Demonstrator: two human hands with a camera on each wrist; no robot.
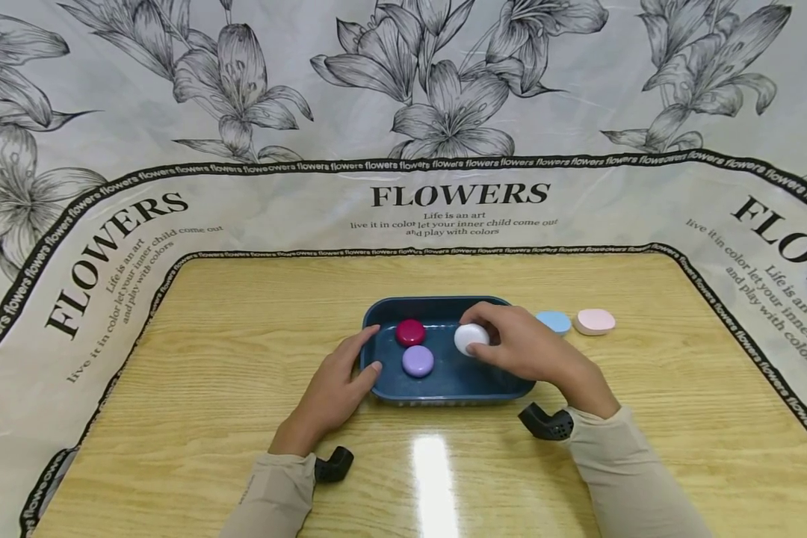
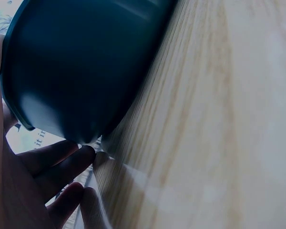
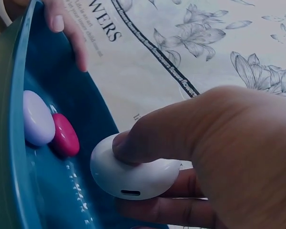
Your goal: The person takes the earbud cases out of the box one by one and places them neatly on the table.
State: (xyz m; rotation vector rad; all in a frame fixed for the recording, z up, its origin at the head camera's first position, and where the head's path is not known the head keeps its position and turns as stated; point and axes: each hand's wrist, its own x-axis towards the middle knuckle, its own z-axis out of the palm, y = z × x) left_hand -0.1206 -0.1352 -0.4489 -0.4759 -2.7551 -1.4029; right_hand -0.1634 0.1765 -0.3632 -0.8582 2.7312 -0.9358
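Note:
My right hand [image 1: 521, 344] pinches a white rounded case [image 1: 471, 340] between thumb and fingers, over the right half of a dark blue tray [image 1: 444, 397]. In the right wrist view, a small slot shows in the edge of the white case [image 3: 133, 179]. A red round case [image 1: 410, 332] and a lilac one [image 1: 418, 362] lie side by side in the tray's left half. At the tray's left end is my left hand [image 1: 336, 388], its thumb and index finger spread and resting over the rim. Its other fingers [image 2: 66, 167] are outside, near the tray's wall.
To the right of the tray, on the wooden table [image 1: 255, 321], lie a light blue oval case [image 1: 554, 322], partly behind my right hand, and a pink oval case [image 1: 595, 322]. A flower-printed cloth [image 1: 457, 134] rises around the back and sides of the table.

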